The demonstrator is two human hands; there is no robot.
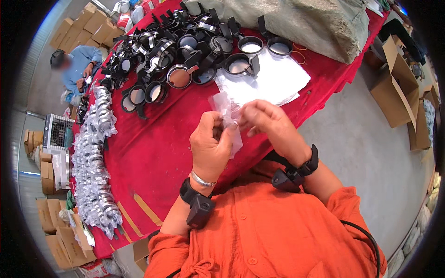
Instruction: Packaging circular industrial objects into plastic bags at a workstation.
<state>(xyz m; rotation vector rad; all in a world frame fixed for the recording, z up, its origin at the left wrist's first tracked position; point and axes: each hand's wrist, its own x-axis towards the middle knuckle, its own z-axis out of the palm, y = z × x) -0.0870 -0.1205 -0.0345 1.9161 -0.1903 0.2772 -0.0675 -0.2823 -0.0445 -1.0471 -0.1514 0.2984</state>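
Observation:
My left hand (211, 141) is closed, pinching a thin, translucent plastic bag (235, 144) upright above the red-covered table. Close against the bag's upper right side is my right hand (265, 121). Its fingers are bent and blurred, so whether they grip the plastic cannot be told. Just beyond both hands lies a stack of white sheets or flat bags (273, 81). Round, metal-rimmed discs with black brackets rest at its far edge, one of them a dark-rimmed disc (239, 64). A brown-faced disc (179, 76) lies in the pile further left.
Plastic-wrapped round pieces (95, 162) form a long row along the left of the red cloth (148, 171). A large greyish sack (320, 28) lies at the far right. Another person (79, 69) works beyond the left edge. An open cardboard box (394, 88) stands on the right.

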